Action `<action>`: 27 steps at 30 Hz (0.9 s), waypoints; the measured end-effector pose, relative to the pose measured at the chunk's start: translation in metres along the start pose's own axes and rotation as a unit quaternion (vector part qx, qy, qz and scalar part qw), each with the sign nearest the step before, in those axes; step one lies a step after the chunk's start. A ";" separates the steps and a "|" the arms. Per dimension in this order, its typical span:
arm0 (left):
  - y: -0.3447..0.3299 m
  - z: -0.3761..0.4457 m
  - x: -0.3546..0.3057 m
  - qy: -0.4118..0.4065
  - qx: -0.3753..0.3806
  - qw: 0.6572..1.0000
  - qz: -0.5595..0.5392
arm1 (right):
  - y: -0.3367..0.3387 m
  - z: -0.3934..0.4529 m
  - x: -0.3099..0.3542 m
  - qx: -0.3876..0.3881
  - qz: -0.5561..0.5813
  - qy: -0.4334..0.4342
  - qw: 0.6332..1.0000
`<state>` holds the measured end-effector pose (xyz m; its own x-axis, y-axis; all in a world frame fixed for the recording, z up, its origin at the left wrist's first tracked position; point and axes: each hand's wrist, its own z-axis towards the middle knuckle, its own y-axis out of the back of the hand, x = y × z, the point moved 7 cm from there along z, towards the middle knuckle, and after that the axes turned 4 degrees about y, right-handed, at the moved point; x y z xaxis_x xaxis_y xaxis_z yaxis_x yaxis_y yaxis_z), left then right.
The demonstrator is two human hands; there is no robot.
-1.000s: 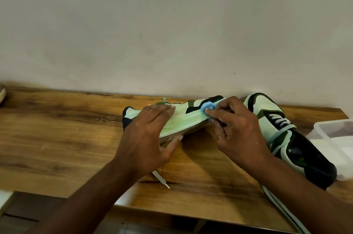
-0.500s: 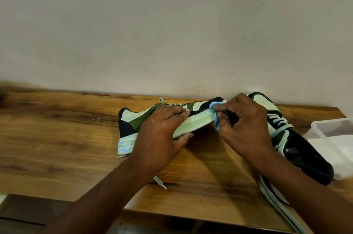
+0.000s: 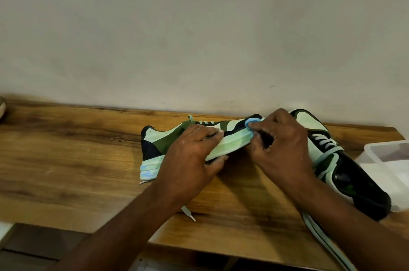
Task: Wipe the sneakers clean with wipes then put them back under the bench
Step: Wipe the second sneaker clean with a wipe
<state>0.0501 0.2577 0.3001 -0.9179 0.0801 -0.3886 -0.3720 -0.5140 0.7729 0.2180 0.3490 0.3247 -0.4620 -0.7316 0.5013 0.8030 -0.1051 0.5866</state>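
A mint, olive and black sneaker point(image 3: 159, 142) lies on its side on the wooden bench top point(image 3: 77, 160), heel to the left, toe to the right. My left hand point(image 3: 190, 160) grips its middle, fingers over the upper and thumb under the sole. My right hand point(image 3: 281, 149) pinches a small blue wipe point(image 3: 252, 121) against the sneaker's toe end. The second sneaker point(image 3: 345, 166) stands to the right, partly behind my right forearm.
A clear plastic container point(image 3: 389, 160) sits at the bench's right end, next to the second sneaker. A plain wall rises directly behind the bench. A loose lace tip point(image 3: 188, 213) lies near the front edge. Floor shows below the bench edge.
The sneaker has rolled so that more of its olive and black side faces me. My right hand has shifted the wipe along the toe end. My left hand slid slightly right.
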 end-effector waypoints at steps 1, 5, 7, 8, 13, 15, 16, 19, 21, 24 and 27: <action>0.000 0.001 0.001 -0.001 0.001 1.000 -0.002 | -0.006 -0.004 0.009 0.021 0.004 0.020 1.000; 0.001 0.000 0.001 -0.018 0.008 1.000 -0.003 | -0.024 -0.017 0.037 0.115 0.021 0.109 0.987; 0.002 0.000 0.002 -0.015 0.008 1.000 -0.006 | -0.016 -0.011 0.028 0.092 0.034 0.090 0.991; 0.002 0.000 0.003 -0.012 0.008 1.000 -0.010 | -0.009 -0.006 0.020 0.060 0.036 0.067 0.995; 0.002 0.001 0.005 0.001 0.012 1.000 -0.021 | 0.004 -0.001 -0.006 -0.017 -0.007 -0.004 1.000; 0.003 0.002 0.005 0.001 0.011 1.000 -0.018 | -0.006 -0.008 0.010 0.026 0.006 0.039 0.999; 0.003 0.002 0.005 -0.002 0.012 1.000 -0.018 | -0.012 -0.013 0.020 0.057 0.010 0.063 0.996; 0.004 0.001 0.005 -0.005 0.019 1.000 -0.020 | -0.018 -0.016 0.034 0.110 0.015 0.108 0.988; 0.005 0.001 0.006 -0.002 0.021 0.999 -0.027 | -0.008 -0.008 0.020 0.064 0.020 0.081 0.994; 0.004 0.000 0.006 -0.005 0.018 0.999 -0.031 | 0.011 0.005 -0.011 -0.033 -0.007 0.002 0.999; 0.006 0.001 0.007 -0.005 0.014 0.999 -0.032 | 0.004 0.001 -0.010 -0.017 -0.010 -0.006 1.000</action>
<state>0.0418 0.2565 0.3026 -0.8933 0.1211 -0.4329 -0.4340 -0.4831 0.7604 0.2254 0.3560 0.3226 -0.4828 -0.7208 0.4974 0.8058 -0.1432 0.5746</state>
